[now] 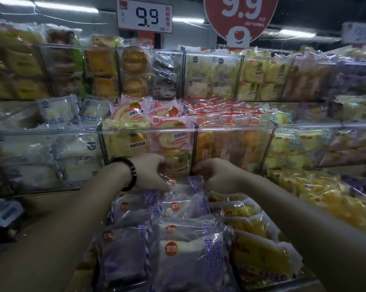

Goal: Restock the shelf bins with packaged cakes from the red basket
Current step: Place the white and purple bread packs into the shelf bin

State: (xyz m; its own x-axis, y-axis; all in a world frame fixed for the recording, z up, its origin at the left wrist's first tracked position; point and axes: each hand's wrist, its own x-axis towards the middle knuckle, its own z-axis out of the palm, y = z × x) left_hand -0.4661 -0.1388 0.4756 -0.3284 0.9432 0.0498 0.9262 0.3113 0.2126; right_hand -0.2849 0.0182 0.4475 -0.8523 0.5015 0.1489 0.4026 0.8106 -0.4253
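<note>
Left hand [149,175], right hand [219,179] on cake packet [186,187]

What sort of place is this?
Probably a supermarket snack aisle: clear shelf bins full of wrapped cakes, 9.9 price signs above, and the left hand and right hand gripping a purple cake pack atop a stack.

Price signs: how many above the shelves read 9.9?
2: a white rectangular sign at top centre, and a round red sign to its right. A third sign at far right is too blurred to read.
</note>
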